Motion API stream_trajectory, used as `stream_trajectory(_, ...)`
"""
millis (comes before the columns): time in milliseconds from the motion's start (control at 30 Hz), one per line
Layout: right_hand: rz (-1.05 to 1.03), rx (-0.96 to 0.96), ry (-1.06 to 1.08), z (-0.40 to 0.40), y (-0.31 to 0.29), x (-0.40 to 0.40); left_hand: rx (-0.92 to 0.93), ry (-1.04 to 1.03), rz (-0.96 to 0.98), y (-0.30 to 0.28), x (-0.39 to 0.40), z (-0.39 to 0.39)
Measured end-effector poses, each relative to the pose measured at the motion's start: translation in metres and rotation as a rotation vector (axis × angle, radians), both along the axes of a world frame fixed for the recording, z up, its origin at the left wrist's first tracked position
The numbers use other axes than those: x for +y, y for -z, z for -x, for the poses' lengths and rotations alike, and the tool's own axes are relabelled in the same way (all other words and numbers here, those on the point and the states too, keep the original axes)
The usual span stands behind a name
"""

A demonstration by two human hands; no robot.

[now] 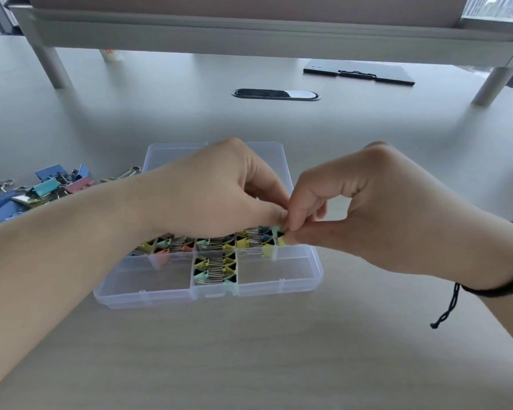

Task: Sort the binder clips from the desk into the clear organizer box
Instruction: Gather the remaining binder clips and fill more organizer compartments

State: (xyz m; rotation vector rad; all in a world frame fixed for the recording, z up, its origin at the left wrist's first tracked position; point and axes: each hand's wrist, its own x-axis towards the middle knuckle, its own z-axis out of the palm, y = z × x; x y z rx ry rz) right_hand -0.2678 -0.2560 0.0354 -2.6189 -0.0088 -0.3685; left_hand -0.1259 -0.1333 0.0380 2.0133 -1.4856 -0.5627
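Pale grey and matte, the surface [249,350] runs back to a raised shelf on round metal legs [279,31], which cuts off whatever stands on it. We see both our hands meeting over the clear organizer box [293,276]. The left hand [214,190] and the right hand [376,208] each pinch with thumb and fingertips, and the two grips close together on one small binder clip [280,235], mint and yellow where it shows; most of it is hidden by the fingertips, so we cannot tell its exact shape or whether it touches the box.

Directly under the grip lies the box, translucent plastic with thin divider walls. Our left hand covers its middle rows, so we cannot count the compartments. Below and left of the grip, small clips [215,269] in yellow, mint and orange are packed in tight rows, too many and too small to count. Nearer us than the grip, two compartments show bare plastic.

Far left of the grip, a loose heap of larger clips [42,190] in blue, teal and pink is cut off by the frame edge.

Beyond the grip we see one oval cable grommet [276,94] and one flat black clipboard [359,74]. A dark cord bracelet [501,288] circles the right wrist.
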Motion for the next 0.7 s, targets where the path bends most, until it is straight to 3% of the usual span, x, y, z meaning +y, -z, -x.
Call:
stream_trajectory(233, -0.058, -0.001, 0.050, -0.007, 0.008, -0.004, 0.033, 0.040, -0.035, -0.005, 0.003, -0.003)
stream_trajectory(367, -0.089, 0.002, 0.053, -0.007, 0.009, -0.004, -0.079, 0.013, -0.020, 0.000, 0.004, -0.005)
stream_trajectory(700, -0.055, 0.027, 0.086, -0.005, 0.004, -0.006, -0.136, 0.019, 0.028, 0.005, 0.005, -0.005)
